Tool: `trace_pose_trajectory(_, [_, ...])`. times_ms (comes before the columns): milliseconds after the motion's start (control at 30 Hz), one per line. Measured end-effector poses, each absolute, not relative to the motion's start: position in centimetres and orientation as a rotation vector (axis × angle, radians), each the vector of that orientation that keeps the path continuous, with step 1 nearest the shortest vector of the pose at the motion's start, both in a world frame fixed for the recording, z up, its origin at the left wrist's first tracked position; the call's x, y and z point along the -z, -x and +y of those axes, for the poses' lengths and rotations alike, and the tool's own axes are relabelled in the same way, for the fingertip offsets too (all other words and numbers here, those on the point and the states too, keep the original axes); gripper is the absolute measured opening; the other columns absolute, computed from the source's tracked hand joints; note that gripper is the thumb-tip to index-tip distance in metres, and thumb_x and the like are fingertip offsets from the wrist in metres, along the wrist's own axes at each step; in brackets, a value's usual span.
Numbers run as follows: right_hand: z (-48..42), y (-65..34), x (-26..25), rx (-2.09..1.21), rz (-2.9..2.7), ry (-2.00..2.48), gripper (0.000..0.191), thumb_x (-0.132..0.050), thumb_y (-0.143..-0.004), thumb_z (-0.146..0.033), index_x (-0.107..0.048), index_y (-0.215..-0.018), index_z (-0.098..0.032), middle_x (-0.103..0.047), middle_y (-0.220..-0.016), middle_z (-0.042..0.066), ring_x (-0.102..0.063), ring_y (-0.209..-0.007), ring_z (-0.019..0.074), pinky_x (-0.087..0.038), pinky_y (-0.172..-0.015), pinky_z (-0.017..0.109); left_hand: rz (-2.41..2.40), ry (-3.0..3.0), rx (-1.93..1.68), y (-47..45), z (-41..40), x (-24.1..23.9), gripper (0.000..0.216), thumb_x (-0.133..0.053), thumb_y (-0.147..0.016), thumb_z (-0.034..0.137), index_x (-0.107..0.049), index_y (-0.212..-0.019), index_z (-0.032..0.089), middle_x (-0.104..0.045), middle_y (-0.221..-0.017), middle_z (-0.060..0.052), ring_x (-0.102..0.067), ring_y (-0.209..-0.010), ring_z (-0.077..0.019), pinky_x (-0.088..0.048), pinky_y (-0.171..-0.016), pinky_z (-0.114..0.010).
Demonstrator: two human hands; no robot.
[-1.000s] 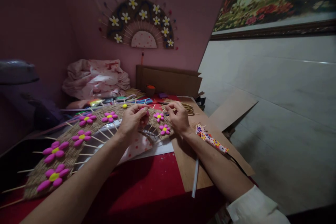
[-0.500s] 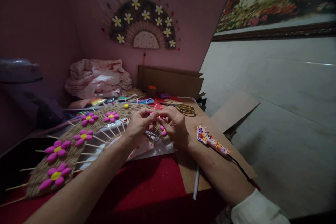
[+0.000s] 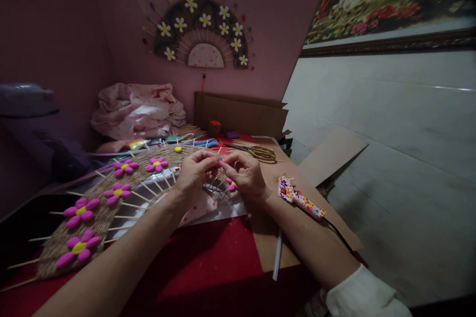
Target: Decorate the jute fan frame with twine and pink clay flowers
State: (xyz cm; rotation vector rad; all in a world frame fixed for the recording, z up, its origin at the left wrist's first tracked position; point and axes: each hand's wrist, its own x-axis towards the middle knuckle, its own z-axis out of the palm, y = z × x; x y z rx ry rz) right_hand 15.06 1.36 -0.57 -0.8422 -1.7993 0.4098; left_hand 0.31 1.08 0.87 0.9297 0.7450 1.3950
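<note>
Head-worn view, forward and down

No readable text, label, brand, number or sign anywhere.

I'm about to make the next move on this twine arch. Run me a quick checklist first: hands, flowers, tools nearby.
1. Left hand and right hand fingertips close together over the twine arch: ok.
2. Small piece in the fingertips: cannot tell; a pink spot shows there, but may be a petal behind.
3. Petals around the lone yellow disc: not ok, none there.
4. Nearest pink flower complete with petals and yellow centre: ok.
5. Scissors apart from both hands: ok.
6. Flower-patterned tool clear of the right forearm: cannot tell; it lies close alongside.
</note>
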Motion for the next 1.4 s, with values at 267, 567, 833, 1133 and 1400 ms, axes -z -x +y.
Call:
trace_pose_trajectory(267, [3.2, -16.5, 0.7, -0.307, -1.795, 0.958, 0.008, -0.062, -0.079, -0.023, -0.066, -0.074, -0.018, -0.061, -0.076, 0.002, -0.056, -0.074, 0.0136, -0.043, -0.069, 0.027, 0.791, -1.011, -1.449, 0.5, 1.7, -0.8, 0.028, -0.074, -0.060, 0.032, -0.064, -0.076, 0.011, -0.062, -0.061, 0.000, -0.051, -0.049, -0.0064, -0.036, -0.045, -0.017])
trace_pose_trajectory(567, [3.6, -16.5, 1.6, -0.195, -1.985, 0.989, 0.012, -0.067, -0.073, -0.013, -0.072, -0.080, -0.022, -0.054, -0.076, 0.000, -0.052, -0.070, 0.0119, -0.040, -0.063, 0.024, 0.886, -1.083, -1.466, 0.3, 2.0, -0.2, 0.019, -0.067, -0.059, 0.024, -0.065, -0.075, 0.012, -0.060, -0.056, 0.001, -0.046, -0.043, -0.0065, -0.032, -0.041, -0.018])
trace_pose_trajectory(833, [3.4, -16.5, 1.2, -0.223, -1.953, 0.931, 0.012, -0.060, -0.079, -0.011, -0.069, -0.080, -0.019, -0.060, -0.076, 0.002, -0.055, -0.073, 0.0133, -0.042, -0.068, 0.025, 1.075, -1.424, -1.357, -0.2, 1.7, 0.1, 0.018, -0.051, -0.063, 0.018, -0.066, -0.072, 0.014, -0.056, -0.058, 0.001, -0.043, -0.047, -0.0081, -0.032, -0.045, -0.021])
trace_pose_trajectory(1133, [3.5, -16.9, 1.1, -0.153, -2.094, 1.006, 0.011, -0.062, -0.075, -0.012, -0.067, -0.078, -0.021, -0.057, -0.077, 0.000, -0.053, -0.075, 0.0130, -0.039, -0.067, 0.024, 1.492, -2.373, -1.192, -0.3, 1.0, 1.1, 0.016, -0.050, -0.078, 0.012, -0.064, -0.084, 0.018, -0.064, -0.088, -0.005, -0.058, -0.083, -0.0182, -0.042, -0.071, -0.029])
trace_pose_trajectory(1400, [4.1, -17.5, 0.8, -0.062, -1.891, 1.203, 0.013, -0.053, -0.083, -0.021, -0.065, -0.078, -0.019, -0.064, -0.081, 0.003, -0.057, -0.076, 0.0146, -0.040, -0.070, 0.025, 1.786, -2.507, -0.895, -1.6, 0.4, 0.6, 0.017, -0.052, -0.085, 0.029, -0.064, -0.092, 0.020, -0.065, -0.093, -0.005, -0.061, -0.084, -0.0208, -0.042, -0.066, -0.030])
